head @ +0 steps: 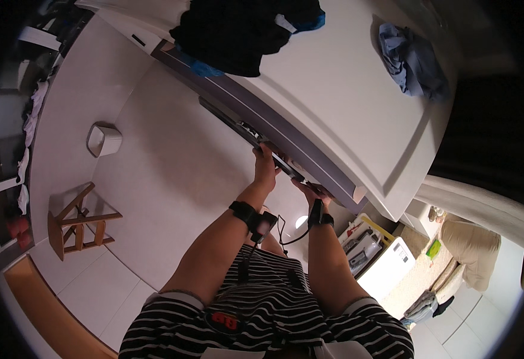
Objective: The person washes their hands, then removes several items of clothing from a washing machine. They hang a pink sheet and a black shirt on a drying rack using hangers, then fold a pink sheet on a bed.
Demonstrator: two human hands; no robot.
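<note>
A long, thin dark panel (226,119) with metal fittings (249,129) runs diagonally alongside the purple side (289,125) of a white-topped piece of furniture (325,85). My left hand (266,168) grips the panel near its middle, thumb on the upper edge and fingertips partly hidden. Lower right along the same panel, my right hand (312,192) holds it close to the purple side, its fingers partly hidden beneath. Dark devices are strapped to both wrists, and a black cable (295,242) hangs between them. What the panel belongs to cannot be told.
A black garment (239,36) and a blue-grey cloth (408,63) lie on the white top. On the floor at left stand a small white bin (105,140) and a folding wooden stool (80,220). Close to my right forearm is a white container (394,264) beside several packed items.
</note>
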